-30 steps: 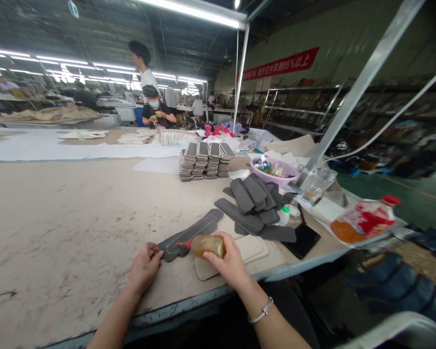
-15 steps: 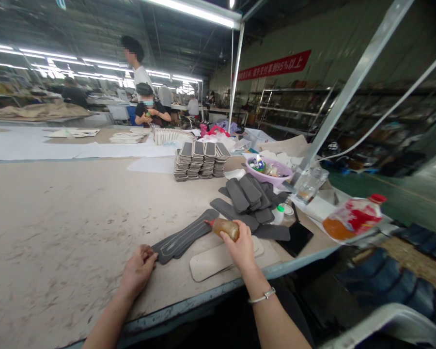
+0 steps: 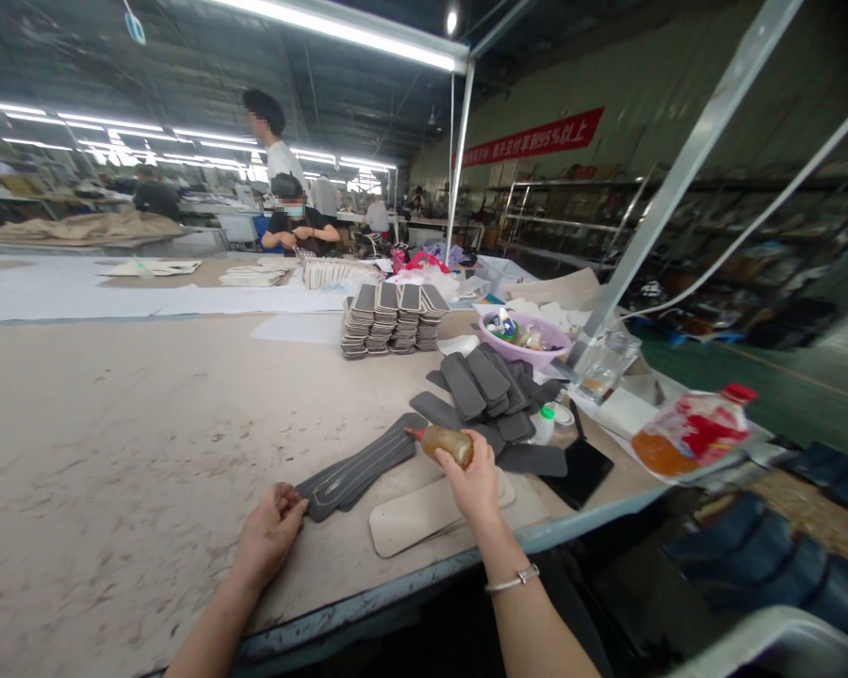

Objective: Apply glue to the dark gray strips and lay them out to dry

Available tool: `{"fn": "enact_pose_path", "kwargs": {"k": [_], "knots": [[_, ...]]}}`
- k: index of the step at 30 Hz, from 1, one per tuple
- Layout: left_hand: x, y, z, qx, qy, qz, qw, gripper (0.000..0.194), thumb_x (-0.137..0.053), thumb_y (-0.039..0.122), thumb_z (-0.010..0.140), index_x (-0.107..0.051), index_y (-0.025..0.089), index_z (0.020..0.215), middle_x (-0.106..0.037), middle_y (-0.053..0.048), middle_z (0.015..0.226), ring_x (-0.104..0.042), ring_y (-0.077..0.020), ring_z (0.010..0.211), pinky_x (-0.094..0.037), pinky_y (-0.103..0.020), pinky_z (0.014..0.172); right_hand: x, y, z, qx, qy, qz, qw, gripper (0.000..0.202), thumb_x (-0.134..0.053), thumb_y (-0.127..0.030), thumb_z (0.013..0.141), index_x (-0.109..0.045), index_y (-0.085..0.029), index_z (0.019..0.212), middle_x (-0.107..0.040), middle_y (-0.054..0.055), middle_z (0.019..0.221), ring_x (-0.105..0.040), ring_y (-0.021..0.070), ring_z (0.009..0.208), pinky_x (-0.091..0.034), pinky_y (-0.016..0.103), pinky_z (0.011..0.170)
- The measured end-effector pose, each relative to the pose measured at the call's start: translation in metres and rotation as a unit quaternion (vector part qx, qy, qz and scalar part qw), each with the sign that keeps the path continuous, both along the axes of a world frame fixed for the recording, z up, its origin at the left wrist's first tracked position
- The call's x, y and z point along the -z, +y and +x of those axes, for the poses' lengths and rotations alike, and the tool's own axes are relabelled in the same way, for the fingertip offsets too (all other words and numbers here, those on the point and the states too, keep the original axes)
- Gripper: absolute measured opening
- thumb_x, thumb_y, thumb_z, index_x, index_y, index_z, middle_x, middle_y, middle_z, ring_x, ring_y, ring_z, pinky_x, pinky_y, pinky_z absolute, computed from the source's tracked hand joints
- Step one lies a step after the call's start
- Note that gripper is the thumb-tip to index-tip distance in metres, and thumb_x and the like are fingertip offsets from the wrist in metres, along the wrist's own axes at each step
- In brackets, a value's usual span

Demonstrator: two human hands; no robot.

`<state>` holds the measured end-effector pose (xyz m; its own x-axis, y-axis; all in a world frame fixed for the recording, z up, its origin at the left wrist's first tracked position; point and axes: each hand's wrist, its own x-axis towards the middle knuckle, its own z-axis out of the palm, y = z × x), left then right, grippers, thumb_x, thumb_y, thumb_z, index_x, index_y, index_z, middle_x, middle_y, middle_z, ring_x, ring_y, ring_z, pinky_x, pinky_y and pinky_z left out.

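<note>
My right hand (image 3: 472, 476) is wrapped round a squeeze bottle (image 3: 447, 444) of brownish liquid, tilted on its side. Its red nozzle points left, at the far end of some overlapping dark grey strips (image 3: 357, 476). Thin, pale glossy lines run along the top strip. At the strips' near left end, my left hand (image 3: 275, 527) has its fingers pinched together on the edge. Under my right wrist lie cream-coloured rounded strips (image 3: 410, 518). Beyond the bottle is a loose pile of dark grey pieces (image 3: 481, 381).
Stacked grey-and-cream pieces (image 3: 394, 320) stand farther back. To the right are a purple basin (image 3: 527, 348), a green-capped bottle (image 3: 543, 426), a glass jar (image 3: 608, 365), a black tablet-like slab (image 3: 580, 469) and a red-capped jug (image 3: 696, 431). A metal post (image 3: 650, 226) rises there. A co-worker (image 3: 297, 221) sits across the table.
The view has tipped up slightly. The bottle's nozzle has shifted a little towards the right edge of the strips' far end. My left hand keeps its hold. The seated co-worker's hands have moved.
</note>
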<state>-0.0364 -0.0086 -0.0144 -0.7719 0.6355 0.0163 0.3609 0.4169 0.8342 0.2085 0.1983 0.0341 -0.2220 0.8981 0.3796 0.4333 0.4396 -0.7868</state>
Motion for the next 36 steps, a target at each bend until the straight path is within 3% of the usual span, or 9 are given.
{"fn": "enact_pose_path", "kwargs": {"k": [7,12,18,22,27,30,33,36], "knots": [[-0.012,0.001,0.004,-0.007,0.031,-0.015,0.999,0.024,-0.054,0.043,0.065,-0.046,0.023,0.076,-0.058,0.001,0.064,-0.058,-0.0193,0.062,-0.043,-0.031,0.061,-0.002,0.002,0.010,0.017,-0.002,-0.006,1.000,0.047,-0.064,-0.043,0.071,-0.051,-0.020,0.110,-0.054,0.008,0.100,-0.055,0.0253,0.091,-0.044,0.039,0.081],[-0.013,0.001,0.005,-0.011,0.019,-0.001,1.000,0.023,-0.056,0.042,0.065,-0.047,0.023,0.075,-0.057,0.001,0.062,-0.057,-0.0193,0.058,-0.044,-0.031,0.059,-0.003,0.000,0.012,-0.020,0.000,-0.040,0.999,0.044,-0.063,-0.044,0.072,-0.052,-0.021,0.107,-0.057,0.006,0.096,-0.056,0.0233,0.087,-0.045,0.036,0.078],[-0.016,0.002,0.007,-0.022,0.011,0.004,1.000,0.021,-0.057,0.040,0.064,-0.047,0.024,0.072,-0.057,0.001,0.061,-0.058,-0.0204,0.061,-0.045,-0.032,0.060,-0.006,0.002,0.018,0.023,0.002,-0.048,0.999,0.048,-0.063,-0.048,0.071,-0.052,-0.021,0.110,-0.057,0.007,0.098,-0.056,0.0246,0.088,-0.045,0.037,0.077],[-0.014,0.002,0.006,-0.005,-0.003,0.027,1.000,0.023,-0.057,0.041,0.064,-0.047,0.023,0.074,-0.056,0.002,0.061,-0.058,-0.0198,0.060,-0.045,-0.032,0.058,-0.003,0.003,0.016,-0.014,0.029,-0.073,0.997,0.046,-0.062,-0.048,0.072,-0.051,-0.021,0.108,-0.059,0.006,0.097,-0.058,0.0238,0.086,-0.046,0.036,0.076],[-0.007,0.003,0.004,-0.005,-0.022,0.044,0.999,0.022,-0.059,0.037,0.063,-0.046,0.022,0.073,-0.052,0.004,0.057,-0.054,-0.0160,0.054,-0.042,-0.028,0.052,0.003,0.004,0.006,0.011,0.040,-0.048,0.998,0.049,-0.065,-0.048,0.069,-0.054,-0.019,0.108,-0.058,0.009,0.099,-0.056,0.0273,0.092,-0.045,0.041,0.080],[-0.006,0.002,0.005,0.005,-0.099,0.067,0.993,0.025,-0.061,0.036,0.063,-0.044,0.022,0.075,-0.048,0.006,0.054,-0.047,-0.0115,0.044,-0.039,-0.025,0.045,0.001,0.001,0.002,-0.004,0.079,-0.094,0.992,0.050,-0.068,-0.048,0.066,-0.056,-0.019,0.105,-0.060,0.007,0.091,-0.059,0.0250,0.079,-0.048,0.037,0.069],[-0.020,-0.001,0.006,0.011,-0.199,0.094,0.975,0.031,-0.063,0.040,0.064,-0.043,0.021,0.077,-0.047,0.008,0.052,-0.047,-0.0098,0.040,-0.037,-0.022,0.040,-0.009,-0.005,0.001,-0.028,0.160,-0.194,0.967,0.054,-0.067,-0.051,0.068,-0.052,-0.020,0.109,-0.059,0.000,0.071,-0.052,0.0163,0.051,-0.044,0.028,0.046],[-0.052,-0.008,-0.004,0.002,-0.226,0.130,0.966,0.033,-0.066,0.041,0.064,-0.045,0.020,0.079,-0.051,0.007,0.054,-0.053,-0.0100,0.047,-0.040,-0.020,0.044,-0.017,-0.006,0.001,-0.020,0.257,-0.248,0.934,0.058,-0.070,-0.053,0.066,-0.049,-0.022,0.110,-0.054,-0.005,0.061,-0.042,0.0107,0.039,-0.033,0.021,0.034]]}}
